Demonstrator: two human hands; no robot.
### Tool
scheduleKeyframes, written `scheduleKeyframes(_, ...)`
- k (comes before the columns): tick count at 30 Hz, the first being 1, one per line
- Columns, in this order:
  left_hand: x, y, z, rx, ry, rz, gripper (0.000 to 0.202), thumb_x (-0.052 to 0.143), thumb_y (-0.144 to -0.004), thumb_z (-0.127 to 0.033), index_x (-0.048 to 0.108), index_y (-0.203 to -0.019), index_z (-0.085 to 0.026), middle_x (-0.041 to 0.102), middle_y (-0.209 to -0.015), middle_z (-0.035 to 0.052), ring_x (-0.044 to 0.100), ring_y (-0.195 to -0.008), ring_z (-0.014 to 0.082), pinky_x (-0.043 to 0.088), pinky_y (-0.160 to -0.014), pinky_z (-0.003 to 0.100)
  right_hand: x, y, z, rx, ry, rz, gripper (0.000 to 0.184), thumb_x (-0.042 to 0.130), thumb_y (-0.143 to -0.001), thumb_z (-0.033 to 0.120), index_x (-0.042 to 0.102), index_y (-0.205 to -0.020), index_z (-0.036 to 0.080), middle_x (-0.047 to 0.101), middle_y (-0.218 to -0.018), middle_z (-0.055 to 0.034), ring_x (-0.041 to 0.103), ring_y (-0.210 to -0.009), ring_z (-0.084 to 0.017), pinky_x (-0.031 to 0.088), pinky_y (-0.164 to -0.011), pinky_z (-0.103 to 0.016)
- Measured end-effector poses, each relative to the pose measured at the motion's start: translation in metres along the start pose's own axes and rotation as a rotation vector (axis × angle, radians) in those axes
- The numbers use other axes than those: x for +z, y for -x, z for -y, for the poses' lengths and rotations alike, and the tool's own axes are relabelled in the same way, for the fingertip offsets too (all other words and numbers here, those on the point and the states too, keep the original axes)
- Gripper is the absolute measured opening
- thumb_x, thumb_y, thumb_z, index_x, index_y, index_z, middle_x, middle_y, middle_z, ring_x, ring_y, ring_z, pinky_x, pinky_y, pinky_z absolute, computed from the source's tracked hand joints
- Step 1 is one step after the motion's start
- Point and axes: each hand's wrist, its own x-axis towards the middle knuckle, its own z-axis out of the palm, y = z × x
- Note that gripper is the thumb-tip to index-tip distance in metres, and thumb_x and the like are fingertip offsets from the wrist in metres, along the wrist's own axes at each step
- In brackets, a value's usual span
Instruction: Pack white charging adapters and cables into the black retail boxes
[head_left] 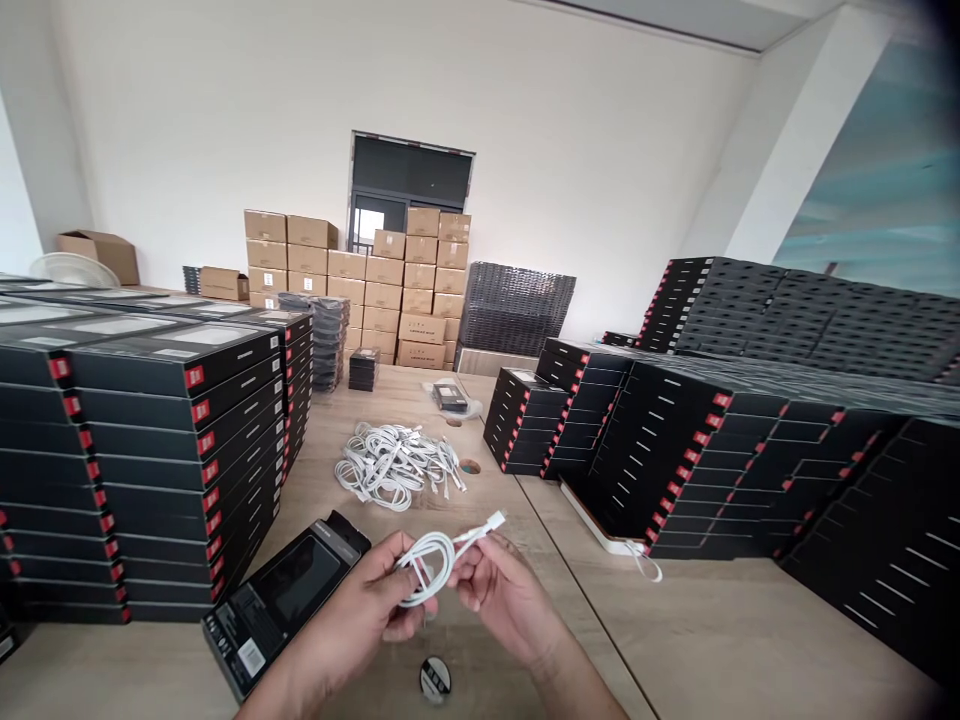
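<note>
A coiled white cable [435, 560] is held between my two hands above the table. My left hand [386, 590] grips the coil, fingers closed around its left side. At the plug end, my right hand [502, 590] pinches the cable just below its white connector [495, 521], which points up and to the right. Under and beside my left forearm lies a black box [289, 595] with a window panel and a white label; its top end looks open. Beyond my hands, a pile of white cables [394, 462] rests on the wooden table [510, 640].
Tall stacks of black boxes [150, 480] with red tabs stand at left, and more stacked black boxes [675, 460] at right. A round black-and-white disc [435, 680] lies near me. A plastic-wrapped black item [450, 398] is farther back. Brown cartons [382, 295] line the wall.
</note>
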Motion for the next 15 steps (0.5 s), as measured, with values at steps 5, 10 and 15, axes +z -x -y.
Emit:
scheduleKeyframes(5,0.000,0.001,0.000,-0.026,0.001,-0.002,0.035,0.067,-0.076,-0.049,0.053,-0.089,-0.020,0.060,-0.070,-0.0022,0.044,-0.054,0.0060,0.022,-0.050,0.018,-0.003,0.002,0.006,-0.019,0.000,-0.031,0.041,0.074,-0.071,0.056,0.071,-0.084,0.018,0.069,-0.068,-0.0032,0.060,-0.055,-0.014,0.030,-0.042,-0.019)
scheduleKeyframes(10,-0.001,0.002,0.001,-0.019,-0.027,0.000,0.033,0.065,-0.078,-0.049,0.052,-0.088,-0.021,0.061,-0.072,-0.0024,0.045,-0.056,0.0062,0.027,-0.052,0.018,-0.006,-0.004,0.007,-0.063,0.085,-0.143,0.027,0.081,-0.069,0.040,0.071,-0.082,0.018,0.068,-0.062,0.0000,0.057,-0.050,-0.011,0.032,-0.042,-0.018)
scheduleKeyframes(15,0.000,0.003,-0.003,0.051,-0.050,-0.036,0.030,0.062,-0.080,-0.048,0.052,-0.088,-0.021,0.058,-0.071,-0.0043,0.041,-0.052,0.0051,0.025,-0.051,0.018,-0.004,-0.006,-0.005,-0.077,0.246,-0.091,0.030,0.078,-0.072,0.045,0.072,-0.081,0.017,0.069,-0.064,-0.0003,0.057,-0.051,-0.010,0.036,-0.046,-0.020)
